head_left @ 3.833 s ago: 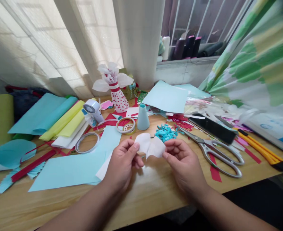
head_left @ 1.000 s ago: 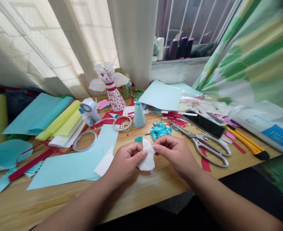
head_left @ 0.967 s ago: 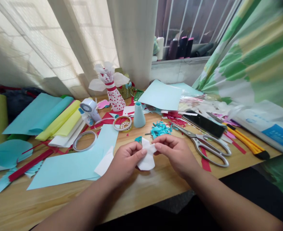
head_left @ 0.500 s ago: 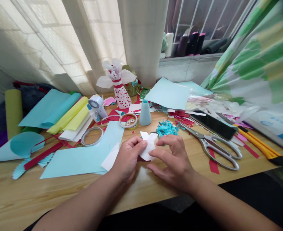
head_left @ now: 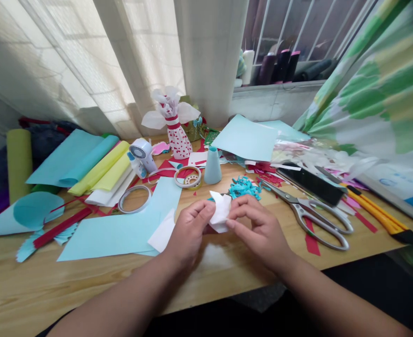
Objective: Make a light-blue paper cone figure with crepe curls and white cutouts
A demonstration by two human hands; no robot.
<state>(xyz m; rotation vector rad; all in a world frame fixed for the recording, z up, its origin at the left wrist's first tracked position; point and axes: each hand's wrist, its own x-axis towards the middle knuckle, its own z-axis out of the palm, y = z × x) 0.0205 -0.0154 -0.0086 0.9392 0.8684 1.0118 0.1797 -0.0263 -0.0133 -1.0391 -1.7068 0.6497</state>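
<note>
Head view: the right hand (head_left: pixel 259 229), spread open a moment earlier, had closed on the folded white paper (head_left: pixel 220 210), which the left hand (head_left: pixel 190 229) also gripped.

White paper piece (head_left: pixel 220 210): thin, matt, creased. Desk (head_left: pixel 34 281): smooth varnished wood, slight sheen. Scissors (head_left: pixel 299 213): brushed metal throughout. Craft knife (head_left: pixel 378 220): glossy yellow plastic body. Blue card sheet (head_left: pixel 115 229): smooth, matt. Curtain (head_left: pixel 52 61): sheer woven cloth.
</note>
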